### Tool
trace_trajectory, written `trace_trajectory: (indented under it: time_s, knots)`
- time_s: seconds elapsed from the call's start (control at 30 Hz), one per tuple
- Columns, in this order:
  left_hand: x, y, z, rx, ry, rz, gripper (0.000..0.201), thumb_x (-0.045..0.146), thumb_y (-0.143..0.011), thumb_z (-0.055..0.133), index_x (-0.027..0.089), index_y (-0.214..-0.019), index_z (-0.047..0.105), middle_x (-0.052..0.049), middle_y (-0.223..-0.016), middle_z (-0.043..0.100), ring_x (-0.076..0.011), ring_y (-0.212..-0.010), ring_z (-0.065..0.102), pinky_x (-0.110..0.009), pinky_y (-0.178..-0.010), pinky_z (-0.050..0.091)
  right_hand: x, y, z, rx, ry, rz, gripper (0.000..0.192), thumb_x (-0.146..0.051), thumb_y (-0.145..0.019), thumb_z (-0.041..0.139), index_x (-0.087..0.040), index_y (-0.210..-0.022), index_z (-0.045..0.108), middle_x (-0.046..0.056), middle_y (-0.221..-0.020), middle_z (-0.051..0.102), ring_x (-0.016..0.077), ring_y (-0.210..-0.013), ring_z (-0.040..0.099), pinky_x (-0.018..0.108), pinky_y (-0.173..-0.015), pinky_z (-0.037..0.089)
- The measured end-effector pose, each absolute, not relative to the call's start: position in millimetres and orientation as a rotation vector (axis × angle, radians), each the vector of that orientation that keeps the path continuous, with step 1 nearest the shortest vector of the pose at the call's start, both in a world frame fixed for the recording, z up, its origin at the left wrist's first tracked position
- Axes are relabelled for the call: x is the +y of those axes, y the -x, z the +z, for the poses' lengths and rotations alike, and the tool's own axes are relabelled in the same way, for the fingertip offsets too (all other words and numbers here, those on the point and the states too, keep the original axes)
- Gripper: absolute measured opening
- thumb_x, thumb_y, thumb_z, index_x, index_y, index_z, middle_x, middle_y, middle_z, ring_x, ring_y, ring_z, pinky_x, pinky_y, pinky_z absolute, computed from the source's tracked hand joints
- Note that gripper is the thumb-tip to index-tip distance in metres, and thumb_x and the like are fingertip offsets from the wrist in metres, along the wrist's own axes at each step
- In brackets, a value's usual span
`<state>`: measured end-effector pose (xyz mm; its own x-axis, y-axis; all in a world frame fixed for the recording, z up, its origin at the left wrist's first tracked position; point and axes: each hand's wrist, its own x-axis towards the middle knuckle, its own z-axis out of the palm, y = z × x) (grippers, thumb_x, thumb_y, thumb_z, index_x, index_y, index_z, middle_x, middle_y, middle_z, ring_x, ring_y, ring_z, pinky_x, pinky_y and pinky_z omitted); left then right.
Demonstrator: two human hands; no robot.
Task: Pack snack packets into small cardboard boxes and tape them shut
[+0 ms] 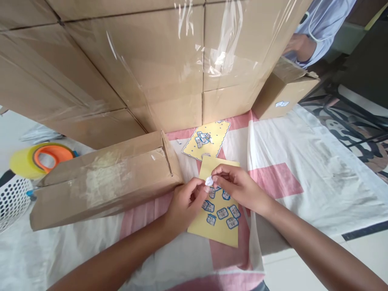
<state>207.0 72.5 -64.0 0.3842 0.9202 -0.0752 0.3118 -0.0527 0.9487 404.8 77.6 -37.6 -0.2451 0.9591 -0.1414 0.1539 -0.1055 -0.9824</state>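
Between the fingertips of my left hand (189,204) and my right hand (235,184) is a small white paper piece (209,181), pinched from both sides. Both hands are closed on it, just above a yellow sheet (214,236). Several small printed paper labels (222,213) with blue outlines lie scattered on that sheet, some partly hidden behind my fingers. Beyond it rests a second yellow sheet (194,147) with a scalloped dark border. A little heap of cut labels (203,138) sits on this one.
Stacked cardboard boxes (136,60) wrapped in clear film rise ahead. A long carton (103,182) lies left, near a yellow tape roll (26,161) and a white perforated basket (15,202). At the right stands a small box (283,91), with another person's hand (300,46) behind it.
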Motion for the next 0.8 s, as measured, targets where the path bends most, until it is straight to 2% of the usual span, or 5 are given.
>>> trace_trajectory:
  time_s: [0.17,0.43,0.57,0.67,0.8]
  knots:
    - [73,-207,-62,1.088,-1.572,0.819,0.026,0.037,-0.101,0.05,0.02,-0.083,0.057,0.004,-0.069,0.062,-0.0091,-0.06,0.054,-0.02,-0.059,0.042,74,-404,-35,-1.624,1.32,1.246,0.016,-0.035,-0.097,0.056,-0.025,-0.085,0.06,-0.001,-0.069,0.057,0.0137,-0.058,0.048,0.028,-0.053,0.036]
    - [74,-208,-58,1.107,-1.57,0.835,0.026,0.032,-0.101,0.051,0.019,-0.079,0.057,0.004,-0.067,0.062,-0.0082,-0.06,0.056,-0.018,-0.058,0.042,75,-406,-27,-1.51,1.15,1.575,0.015,-0.028,-0.093,0.056,-0.023,-0.081,0.065,0.0,-0.073,0.065,0.0129,-0.063,0.054,0.027,-0.057,0.041]
    - [75,-209,-57,1.117,-1.589,0.851,0.026,0.032,-0.099,0.052,0.019,-0.077,0.057,0.004,-0.065,0.062,-0.0081,-0.059,0.056,-0.018,-0.057,0.042,74,-404,-27,-1.461,1.157,1.575,0.013,-0.03,-0.091,0.06,-0.023,-0.081,0.065,0.001,-0.074,0.064,0.014,-0.067,0.057,0.027,-0.06,0.044]
    - [76,-212,-57,1.143,-1.604,0.832,0.027,0.033,-0.099,0.051,0.019,-0.077,0.057,0.004,-0.064,0.063,-0.0083,-0.059,0.057,-0.018,-0.057,0.043,71,-402,-28,-1.487,1.201,1.502,0.014,-0.031,-0.09,0.064,-0.021,-0.081,0.065,-0.001,-0.07,0.06,0.0118,-0.061,0.051,0.026,-0.055,0.039]
    - [65,-201,-46,1.174,-1.737,0.783,0.019,0.035,-0.099,0.053,0.02,-0.104,0.064,0.007,-0.056,0.057,-0.0082,-0.05,0.053,-0.018,-0.051,0.042,72,-404,-31,-1.56,1.274,1.184,0.017,-0.026,-0.093,0.059,-0.018,-0.079,0.062,-0.003,-0.063,0.052,0.0091,-0.054,0.041,0.025,-0.051,0.033]
